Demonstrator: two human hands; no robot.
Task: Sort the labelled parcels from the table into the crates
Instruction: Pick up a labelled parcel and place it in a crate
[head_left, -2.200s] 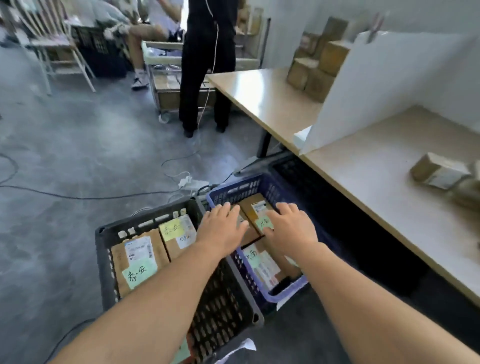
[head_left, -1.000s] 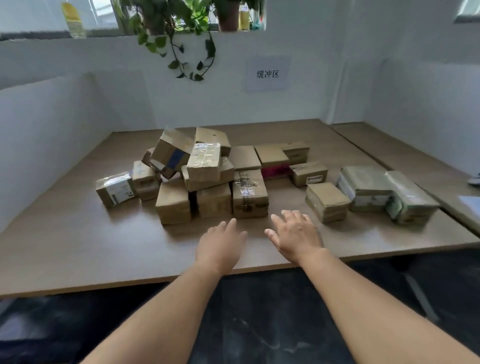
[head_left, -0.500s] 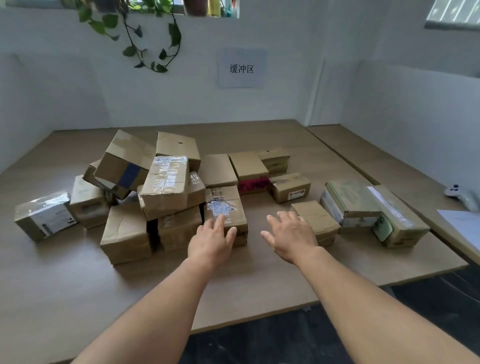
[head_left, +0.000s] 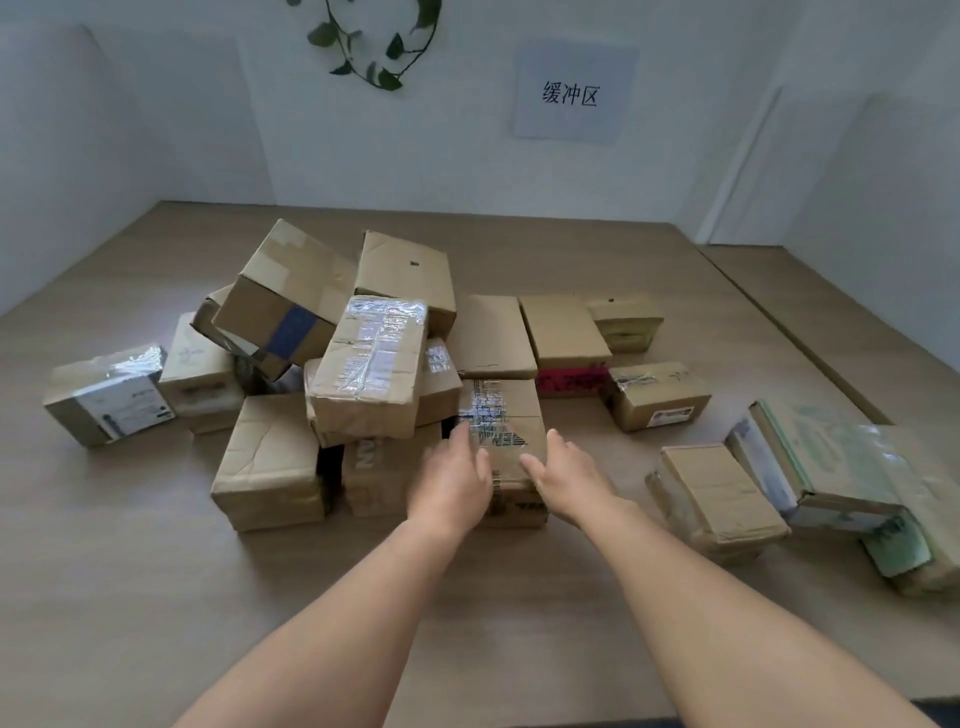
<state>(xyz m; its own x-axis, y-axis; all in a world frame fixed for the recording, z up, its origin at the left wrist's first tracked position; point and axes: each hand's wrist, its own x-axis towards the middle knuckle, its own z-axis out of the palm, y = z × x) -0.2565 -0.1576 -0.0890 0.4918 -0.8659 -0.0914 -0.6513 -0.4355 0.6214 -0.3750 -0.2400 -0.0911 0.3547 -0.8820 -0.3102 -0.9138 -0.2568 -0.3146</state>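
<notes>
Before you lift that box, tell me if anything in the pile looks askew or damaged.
The blue-taped box sits tilted atop the pile, leaning on its neighbours. The clear-taped box beside it also rests crooked on lower boxes. The front-left box has a creased, dented top. Both hands flank the labelled parcel.

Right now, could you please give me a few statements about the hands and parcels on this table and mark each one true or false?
1. Both hands, left hand and right hand, are on one parcel at the front of the pile. True.
2. That parcel is lifted clear of the table. False: it sits on the table.
3. A tape-wrapped box lies on top of other boxes. True.
4. The sign on the wall is blank. False: it carries three printed characters.
5. A crate stands on the table. False: only parcels are visible there.
</notes>
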